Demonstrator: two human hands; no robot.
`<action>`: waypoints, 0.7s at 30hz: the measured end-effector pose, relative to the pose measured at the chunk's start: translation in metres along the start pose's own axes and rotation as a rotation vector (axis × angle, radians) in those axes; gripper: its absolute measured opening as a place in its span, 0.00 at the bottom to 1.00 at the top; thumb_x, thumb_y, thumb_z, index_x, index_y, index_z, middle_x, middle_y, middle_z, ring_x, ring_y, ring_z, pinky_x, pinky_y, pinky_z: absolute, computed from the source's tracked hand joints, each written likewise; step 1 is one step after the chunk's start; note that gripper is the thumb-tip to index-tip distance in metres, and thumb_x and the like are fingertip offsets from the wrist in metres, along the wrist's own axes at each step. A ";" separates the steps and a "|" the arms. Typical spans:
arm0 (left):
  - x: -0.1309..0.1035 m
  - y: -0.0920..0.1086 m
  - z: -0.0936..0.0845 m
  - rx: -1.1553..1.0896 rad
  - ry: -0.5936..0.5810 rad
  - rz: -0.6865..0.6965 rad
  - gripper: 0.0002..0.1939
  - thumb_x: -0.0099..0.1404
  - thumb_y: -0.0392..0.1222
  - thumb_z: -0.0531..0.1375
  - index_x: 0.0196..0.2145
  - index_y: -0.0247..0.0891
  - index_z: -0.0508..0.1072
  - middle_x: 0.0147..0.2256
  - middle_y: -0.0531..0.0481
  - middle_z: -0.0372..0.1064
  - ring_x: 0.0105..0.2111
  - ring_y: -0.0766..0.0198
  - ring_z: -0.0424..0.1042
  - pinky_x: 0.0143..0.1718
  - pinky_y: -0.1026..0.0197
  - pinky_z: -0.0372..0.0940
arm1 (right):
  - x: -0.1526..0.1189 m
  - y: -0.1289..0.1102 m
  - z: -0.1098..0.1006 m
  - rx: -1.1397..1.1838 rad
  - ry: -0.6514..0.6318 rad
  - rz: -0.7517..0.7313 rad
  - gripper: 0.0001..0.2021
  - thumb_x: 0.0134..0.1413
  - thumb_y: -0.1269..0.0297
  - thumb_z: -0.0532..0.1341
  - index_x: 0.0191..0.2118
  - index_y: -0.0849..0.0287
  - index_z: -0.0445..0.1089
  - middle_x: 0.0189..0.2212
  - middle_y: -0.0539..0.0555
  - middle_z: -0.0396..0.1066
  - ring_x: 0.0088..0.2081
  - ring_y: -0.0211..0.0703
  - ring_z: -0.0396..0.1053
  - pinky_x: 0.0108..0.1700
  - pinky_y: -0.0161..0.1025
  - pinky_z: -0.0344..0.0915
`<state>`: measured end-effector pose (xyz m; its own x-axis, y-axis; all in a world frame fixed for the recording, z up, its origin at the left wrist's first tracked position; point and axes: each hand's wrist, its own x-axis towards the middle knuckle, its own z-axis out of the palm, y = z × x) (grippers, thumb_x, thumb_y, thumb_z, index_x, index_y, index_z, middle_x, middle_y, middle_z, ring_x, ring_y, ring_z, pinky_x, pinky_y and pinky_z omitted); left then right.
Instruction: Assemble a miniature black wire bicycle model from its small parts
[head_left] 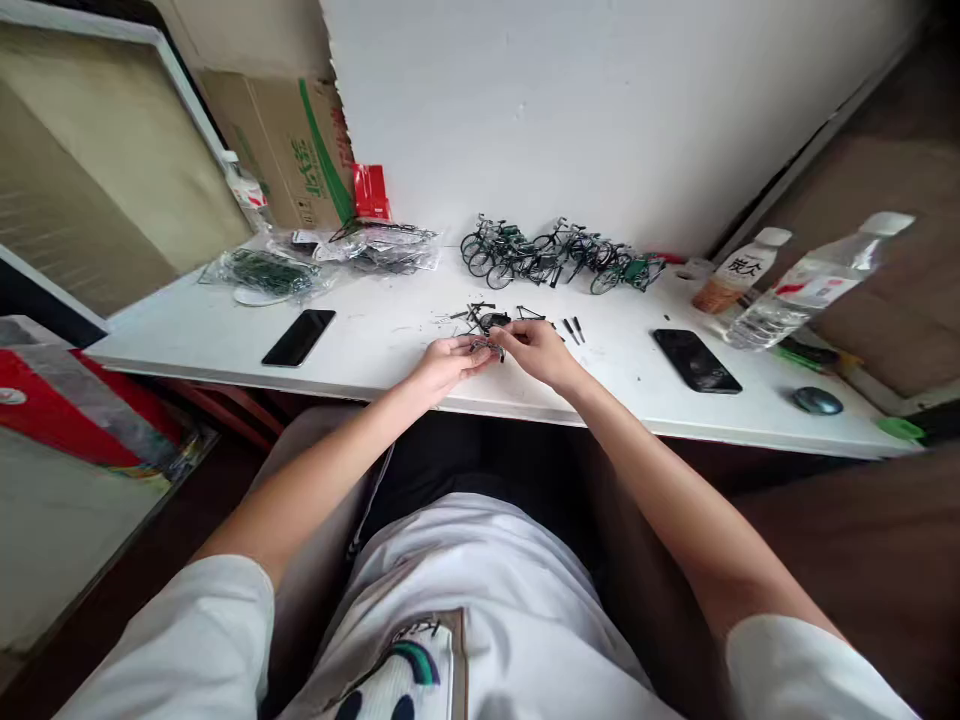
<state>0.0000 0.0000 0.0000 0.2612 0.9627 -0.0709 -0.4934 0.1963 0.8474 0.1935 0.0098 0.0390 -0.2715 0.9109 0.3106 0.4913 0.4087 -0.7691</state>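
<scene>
Before the model bicycles [555, 252], the left hand [448, 366] and right hand [536, 350] pinch a small dark part [487, 346] between their fingertips; left of the bicycles, one clear plastic bag [270, 272] holds dark green pieces; right of them, a smaller bottle [741, 268] shows brownish contents, a larger bottle [814, 288] clear liquid.
</scene>
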 end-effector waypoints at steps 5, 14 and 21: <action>-0.003 0.004 0.002 0.009 0.032 -0.027 0.13 0.61 0.23 0.73 0.43 0.29 0.82 0.42 0.42 0.83 0.42 0.61 0.83 0.65 0.49 0.69 | 0.001 -0.002 0.001 0.055 0.020 0.044 0.37 0.67 0.30 0.54 0.36 0.62 0.84 0.28 0.56 0.77 0.34 0.47 0.71 0.40 0.41 0.65; -0.002 0.007 -0.002 0.019 -0.018 -0.061 0.13 0.60 0.28 0.76 0.43 0.30 0.82 0.41 0.43 0.83 0.42 0.61 0.82 0.63 0.50 0.68 | -0.002 -0.005 0.000 0.067 0.058 0.045 0.41 0.69 0.28 0.50 0.35 0.61 0.85 0.22 0.54 0.72 0.32 0.47 0.71 0.41 0.42 0.65; -0.001 0.008 -0.001 0.019 -0.015 -0.082 0.12 0.60 0.26 0.75 0.42 0.30 0.83 0.39 0.43 0.83 0.41 0.63 0.82 0.62 0.52 0.70 | 0.004 0.009 -0.005 0.036 0.084 -0.015 0.23 0.66 0.43 0.63 0.43 0.61 0.81 0.30 0.54 0.78 0.30 0.43 0.69 0.38 0.41 0.65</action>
<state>-0.0048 0.0006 0.0068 0.3129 0.9405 -0.1324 -0.4542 0.2706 0.8488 0.2007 0.0178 0.0360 -0.2074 0.9067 0.3674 0.4568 0.4218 -0.7832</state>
